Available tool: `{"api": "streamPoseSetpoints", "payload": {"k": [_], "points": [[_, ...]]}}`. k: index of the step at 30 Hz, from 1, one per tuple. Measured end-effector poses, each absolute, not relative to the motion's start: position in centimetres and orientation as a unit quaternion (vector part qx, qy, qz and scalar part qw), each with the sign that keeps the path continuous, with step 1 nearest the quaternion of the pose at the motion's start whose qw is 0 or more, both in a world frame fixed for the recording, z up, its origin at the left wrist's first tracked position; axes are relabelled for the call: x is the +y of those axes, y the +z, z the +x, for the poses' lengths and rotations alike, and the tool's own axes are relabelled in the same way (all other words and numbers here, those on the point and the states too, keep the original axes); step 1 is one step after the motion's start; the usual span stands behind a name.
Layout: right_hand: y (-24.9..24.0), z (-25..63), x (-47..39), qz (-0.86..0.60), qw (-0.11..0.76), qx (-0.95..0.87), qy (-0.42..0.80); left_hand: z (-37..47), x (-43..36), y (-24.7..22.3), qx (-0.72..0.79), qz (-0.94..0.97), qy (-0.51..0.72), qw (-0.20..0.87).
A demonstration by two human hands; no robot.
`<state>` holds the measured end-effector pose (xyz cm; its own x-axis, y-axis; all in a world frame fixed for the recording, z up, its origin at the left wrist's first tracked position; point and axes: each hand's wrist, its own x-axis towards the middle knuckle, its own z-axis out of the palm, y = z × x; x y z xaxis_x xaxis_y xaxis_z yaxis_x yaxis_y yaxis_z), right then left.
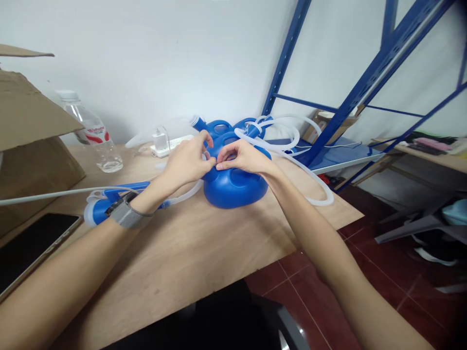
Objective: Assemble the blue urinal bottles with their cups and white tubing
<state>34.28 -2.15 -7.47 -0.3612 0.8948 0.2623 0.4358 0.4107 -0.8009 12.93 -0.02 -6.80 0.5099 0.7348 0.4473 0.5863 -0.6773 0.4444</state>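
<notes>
A rounded blue plastic jug [235, 190] with a moulded handle sits on the wooden table [189, 253]. My left hand [189, 158] is at its left side, fingers curled in and thumb tip almost meeting my right thumb. From the other side my right hand [242, 156] reaches over the jug with thumb and forefinger pinched together. Whatever lies between the fingertips is too small or hidden to name. Behind stand more blue jugs [220, 125], with a coiled translucent hose [292, 138] on the right. Under my left wrist lies a blue part with a pale end [89, 214].
A clear water bottle [98, 133], a white power strip with a charger [160, 146] and a cardboard box [32, 107] stand at the left and back. A phone [32, 248] lies front left. Blue metal shelving [328, 131] rises at the right, beyond the table edge.
</notes>
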Motion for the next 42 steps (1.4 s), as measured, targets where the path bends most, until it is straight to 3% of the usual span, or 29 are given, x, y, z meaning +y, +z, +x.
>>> {"api": "streamPoseSetpoints", "payload": {"k": [38,42], "points": [[-6.9,33.9,-1.4,-0.509,0.311,-0.689,0.412,13.7,-0.6,-7.6,0.417,0.843,0.314,0.130],[-7.6,33.7,-0.6,-0.522,0.338,-0.710,0.331,13.9,-0.7,-7.8,0.413,0.841,0.326,0.126]]}}
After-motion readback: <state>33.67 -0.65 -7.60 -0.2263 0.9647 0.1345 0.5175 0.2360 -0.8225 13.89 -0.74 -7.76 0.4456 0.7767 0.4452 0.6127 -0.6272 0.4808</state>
